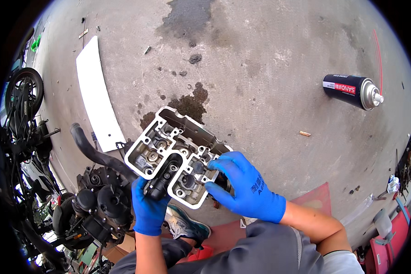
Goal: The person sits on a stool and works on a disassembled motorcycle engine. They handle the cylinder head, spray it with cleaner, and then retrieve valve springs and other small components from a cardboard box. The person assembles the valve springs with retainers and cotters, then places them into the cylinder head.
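A silver metal cylinder head (144, 170) is held tilted in front of me, its open valve side with springs and bores facing up. My left hand (149, 208), in a blue glove, grips its near left side beside a black part (159, 187) in the central gap. My right hand (246, 187), also blue-gloved, has its fingers and thumb bent over the right edge, touching the casting. Two dark round parts show in the bores near those fingertips. The underside of the cylinder head is hidden.
A dark engine assembly (106, 203) with a black hose (89, 148) stands at left, near motorcycle parts (25, 105). A white panel (96, 91) lies on the concrete floor (269, 91). A dark spray can (345, 89) lies at right, a thin red straw (379, 59) beyond it.
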### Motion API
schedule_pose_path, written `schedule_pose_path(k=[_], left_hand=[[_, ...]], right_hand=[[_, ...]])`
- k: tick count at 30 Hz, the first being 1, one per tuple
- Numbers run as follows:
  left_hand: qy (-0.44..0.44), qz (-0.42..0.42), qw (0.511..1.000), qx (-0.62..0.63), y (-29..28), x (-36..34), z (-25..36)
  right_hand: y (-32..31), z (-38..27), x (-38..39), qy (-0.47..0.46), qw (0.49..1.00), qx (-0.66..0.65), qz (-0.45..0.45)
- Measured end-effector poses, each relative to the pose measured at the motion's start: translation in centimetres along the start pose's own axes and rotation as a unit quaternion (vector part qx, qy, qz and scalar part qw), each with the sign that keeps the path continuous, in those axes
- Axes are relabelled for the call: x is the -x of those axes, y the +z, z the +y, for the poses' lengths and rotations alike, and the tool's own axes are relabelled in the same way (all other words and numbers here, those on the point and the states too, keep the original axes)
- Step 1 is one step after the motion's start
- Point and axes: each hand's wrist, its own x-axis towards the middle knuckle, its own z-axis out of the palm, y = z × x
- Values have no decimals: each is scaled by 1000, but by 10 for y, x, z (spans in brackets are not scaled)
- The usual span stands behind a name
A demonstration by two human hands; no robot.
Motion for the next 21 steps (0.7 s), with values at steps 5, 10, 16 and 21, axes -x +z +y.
schedule_pose_path(k=[5, 10, 16, 21], left_hand=[[42, -46, 998, 15, -26, -12, -15], [59, -41, 997, 7, -20, -13, -14], [49, -36, 997, 48, -16, -11, -13], [57, -31, 997, 41, -17, -12, -14]], right_hand=[[6, 3, 4, -15, 1000, 14, -18], [11, 7, 6, -57, 998, 30, -9], [12, 5, 6, -55, 998, 31, -14], [12, 4, 5, -59, 998, 31, 1]])
